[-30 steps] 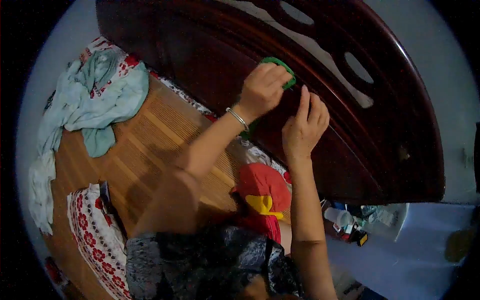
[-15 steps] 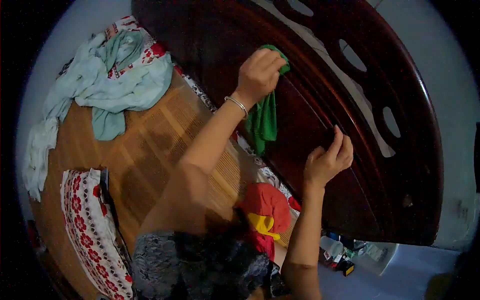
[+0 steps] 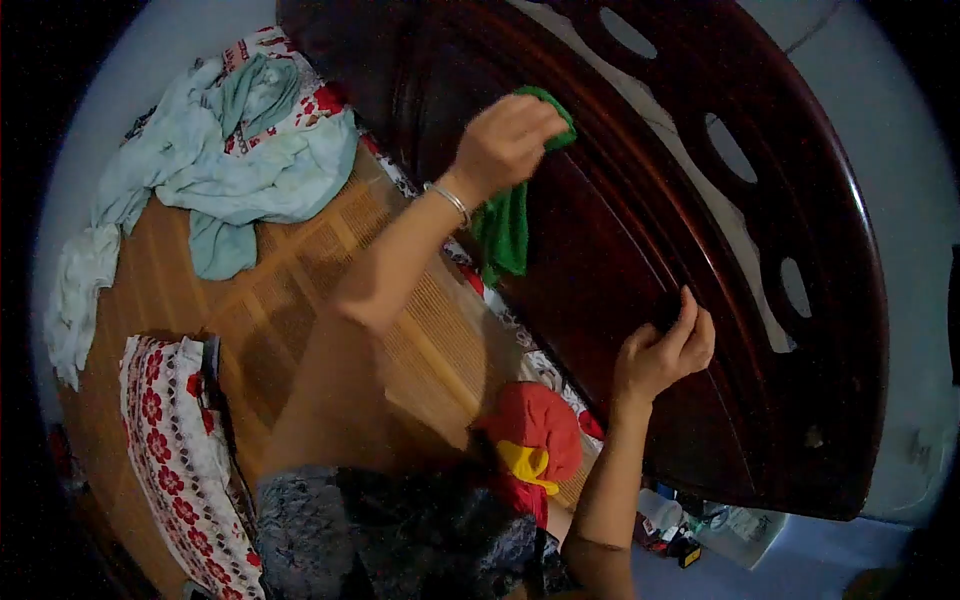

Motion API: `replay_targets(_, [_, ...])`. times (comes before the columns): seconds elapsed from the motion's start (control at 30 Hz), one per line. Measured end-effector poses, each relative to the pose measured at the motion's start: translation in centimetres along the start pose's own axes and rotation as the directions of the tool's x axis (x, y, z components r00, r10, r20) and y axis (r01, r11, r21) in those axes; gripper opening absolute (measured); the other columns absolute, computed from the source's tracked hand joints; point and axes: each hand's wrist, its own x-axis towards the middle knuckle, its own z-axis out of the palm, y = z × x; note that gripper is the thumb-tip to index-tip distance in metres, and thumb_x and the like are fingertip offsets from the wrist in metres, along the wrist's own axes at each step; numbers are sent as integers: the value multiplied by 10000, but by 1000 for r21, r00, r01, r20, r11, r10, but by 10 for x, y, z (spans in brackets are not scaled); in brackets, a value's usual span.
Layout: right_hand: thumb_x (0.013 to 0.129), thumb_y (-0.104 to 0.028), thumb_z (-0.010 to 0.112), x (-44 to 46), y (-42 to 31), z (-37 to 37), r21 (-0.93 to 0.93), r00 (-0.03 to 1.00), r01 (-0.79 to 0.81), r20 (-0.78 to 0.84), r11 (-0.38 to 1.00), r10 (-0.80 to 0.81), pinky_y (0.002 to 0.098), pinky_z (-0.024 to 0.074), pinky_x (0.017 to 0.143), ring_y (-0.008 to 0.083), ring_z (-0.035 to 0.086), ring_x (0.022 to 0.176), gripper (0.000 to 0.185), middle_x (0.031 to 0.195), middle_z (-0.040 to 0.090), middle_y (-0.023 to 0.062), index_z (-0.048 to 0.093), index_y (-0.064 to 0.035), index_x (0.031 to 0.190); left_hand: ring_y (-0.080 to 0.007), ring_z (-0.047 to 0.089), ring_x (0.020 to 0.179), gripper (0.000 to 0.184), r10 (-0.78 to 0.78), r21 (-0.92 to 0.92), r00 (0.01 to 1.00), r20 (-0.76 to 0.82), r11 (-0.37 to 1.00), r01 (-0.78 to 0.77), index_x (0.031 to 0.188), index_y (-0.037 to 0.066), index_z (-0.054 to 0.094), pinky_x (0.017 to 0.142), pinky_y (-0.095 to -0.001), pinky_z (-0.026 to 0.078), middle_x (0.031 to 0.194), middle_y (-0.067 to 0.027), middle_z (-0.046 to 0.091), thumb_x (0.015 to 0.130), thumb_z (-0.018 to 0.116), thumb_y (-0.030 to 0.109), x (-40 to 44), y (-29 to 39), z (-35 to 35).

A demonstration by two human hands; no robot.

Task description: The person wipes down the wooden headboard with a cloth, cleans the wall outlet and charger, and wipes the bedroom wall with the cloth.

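Note:
My left hand (image 3: 508, 140), with a silver bangle at its wrist, is closed around a green cloth (image 3: 503, 228). Part of the cloth bunches above the fingers against a dark wooden headboard (image 3: 600, 270), and the rest hangs below the hand. Further right, my right hand (image 3: 665, 352) is at the headboard's panel near its curved moulding. Its fingers are bent and slightly apart, with nothing visible in them. Whether its fingertips touch the wood I cannot tell.
A woven mat (image 3: 290, 285) covers the bed. Pale green fabric (image 3: 270, 180) lies crumpled at upper left, a red-flowered pillow (image 3: 165, 450) at lower left. A red and yellow cloth object (image 3: 535, 425) lies between my arms. Beyond the headboard stands a clear container (image 3: 745, 535) beside small items.
My left hand has shifted slightly left along the headboard with the green cloth. The right hand sits a little lower in view, and the view itself has moved slightly.

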Motion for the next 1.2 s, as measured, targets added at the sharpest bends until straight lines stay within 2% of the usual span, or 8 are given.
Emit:
replay_targets(0.2, [591, -14, 548, 3, 2, 4, -19, 1000, -8, 8, 1000, 9, 422, 300, 958, 297, 416, 1102, 617, 1151, 478, 125, 547, -66, 1206, -250, 599, 987, 258, -163, 208, 984, -70, 962, 174, 960, 105, 654, 869, -343, 494, 999, -48, 649, 745, 542, 16, -7, -117, -1])
replay_targets(0.33, [602, -55, 569, 1, 0, 6, -4, 999, -7, -33, 1000, 7, 422, 288, 970, 302, 403, 1104, 603, 1150, 474, 131, 547, -65, 1205, -252, 598, 987, 237, -190, 288, 982, -22, 939, 188, 957, 92, 648, 868, -351, 489, 1012, -59, 642, 759, 536, 23, -6, -123, -7])
replay_targets(0.43, [610, -117, 596, 1, 1, 6, 1, 1000, 1, -15, 1000, -1, 416, 278, 975, 302, 389, 1109, 597, 1150, 473, 135, 549, -65, 1202, -257, 594, 991, 241, -259, 213, 960, -107, 937, 276, 953, 88, 646, 861, -359, 485, 1030, -79, 632, 750, 536, 17, -6, -111, -1])
replay_targets(0.67, [603, -99, 614, 1, -3, 3, 29, 999, -38, -37, 999, 39, 402, 269, 981, 277, 404, 1129, 614, 1171, 480, 112, 540, -100, 1212, -309, 561, 1014, 257, -315, 3, 949, -11, 949, 315, 932, 51, 638, 895, -405, 452, 1007, -109, 624, 714, 515, -5, -1, -9, -3])
replay_targets(0.73, [605, -114, 614, 2, -2, 2, 33, 999, -43, -10, 999, 44, 398, 270, 978, 281, 406, 1128, 614, 1167, 479, 117, 538, -103, 1214, -314, 559, 1002, 283, -177, -100, 984, 23, 979, 178, 945, 51, 638, 904, -410, 445, 992, -110, 623, 688, 532, 2, 4, 28, 1])
replay_targets(0.93, [580, -135, 643, 3, 8, -5, 46, 998, -50, 30, 998, 49, 430, 290, 970, 289, 410, 1141, 648, 1186, 471, 99, 528, -117, 1218, -292, 545, 1010, 284, -166, -284, 980, 109, 940, 191, 951, 49, 630, 899, -404, 436, 1001, -88, 604, 677, 559, 31, 15, 159, 9])
replay_targets(1.07, [601, -19, 588, 3, 25, -25, 426, 999, -18, 54, 904, -5, 439, 384, 925, 347, 493, 1075, 587, 1142, 527, 180, 532, -38, 1184, -288, 548, 991, 291, -125, -348, 982, 139, 922, 166, 956, 52, 625, 877, -402, 439, 992, -85, 602, 676, 553, 18, 19, 209, 16])
replay_targets(1.2, [651, 34, 528, -29, 51, -55, 485, 985, -147, -5, 862, 171, 408, 388, 930, 334, 492, 1042, 525, 1095, 526, 156, 554, -37, 1170, -284, 550, 975, 313, -106, -437, 978, 182, 882, 177, 975, 55, 630, 851, -403, 443, 992, -89, 601, 676, 551, 6, 22, 256, 19])
